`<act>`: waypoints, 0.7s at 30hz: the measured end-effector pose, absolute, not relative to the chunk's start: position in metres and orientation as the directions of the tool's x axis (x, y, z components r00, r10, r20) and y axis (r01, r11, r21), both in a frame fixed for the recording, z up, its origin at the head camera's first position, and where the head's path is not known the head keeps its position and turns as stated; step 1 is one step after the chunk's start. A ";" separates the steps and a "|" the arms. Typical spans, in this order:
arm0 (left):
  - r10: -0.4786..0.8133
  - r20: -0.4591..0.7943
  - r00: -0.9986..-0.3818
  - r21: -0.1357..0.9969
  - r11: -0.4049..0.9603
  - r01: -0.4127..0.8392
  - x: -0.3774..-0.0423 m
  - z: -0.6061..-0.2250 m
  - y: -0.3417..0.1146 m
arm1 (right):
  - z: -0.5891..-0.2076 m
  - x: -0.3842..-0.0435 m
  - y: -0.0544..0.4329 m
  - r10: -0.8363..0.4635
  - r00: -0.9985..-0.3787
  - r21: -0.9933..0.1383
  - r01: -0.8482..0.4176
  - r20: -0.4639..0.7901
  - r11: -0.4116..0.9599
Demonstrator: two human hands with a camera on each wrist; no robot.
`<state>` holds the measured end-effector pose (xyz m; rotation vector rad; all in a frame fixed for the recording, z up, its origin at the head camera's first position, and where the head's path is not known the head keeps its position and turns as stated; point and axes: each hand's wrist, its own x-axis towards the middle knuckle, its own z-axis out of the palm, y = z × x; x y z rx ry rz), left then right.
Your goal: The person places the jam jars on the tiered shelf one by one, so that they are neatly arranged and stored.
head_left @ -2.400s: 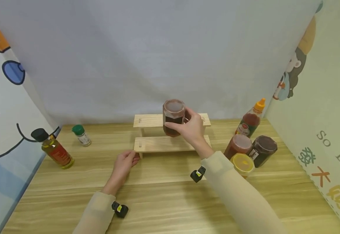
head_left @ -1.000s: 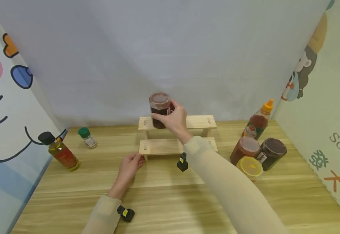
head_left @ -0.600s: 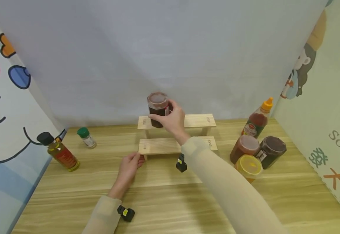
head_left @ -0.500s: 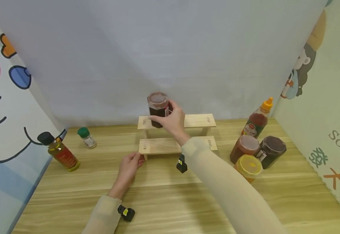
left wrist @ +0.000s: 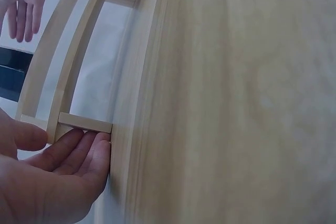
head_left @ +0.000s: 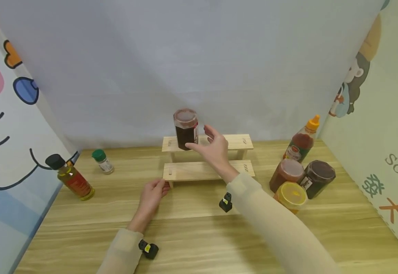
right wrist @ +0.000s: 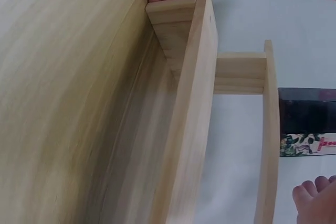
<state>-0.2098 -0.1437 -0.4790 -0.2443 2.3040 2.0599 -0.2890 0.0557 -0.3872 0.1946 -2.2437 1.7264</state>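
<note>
A dark jam jar with a clear faceted top stands upright at the left end of the upper step of a two-step wooden rack. Just right of it, my right hand is apart from the glass, thumb and fingers spread with nothing between them. My left hand holds the rack's lower left corner. In the left wrist view, its thumb lies by the board's end and its fingers are tucked against the leg under it. The right wrist view shows the jar's flowered label.
On the right stand a sauce bottle with an orange nozzle, a reddish jar, a dark jar and a yellow-lidded tub. An oil bottle and a green-capped shaker stand left. A pale wall rises behind the rack.
My right hand carried the jar leftward onto the upper step, then let go and drew back to the right. The left hand has stayed at the rack's corner.
</note>
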 end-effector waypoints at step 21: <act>-0.086 -0.138 -0.987 0.984 0.098 -0.146 -0.210 -0.479 -0.142 | -0.342 -0.199 0.091 -0.082 -0.922 -0.900 -0.388 0.379 0.200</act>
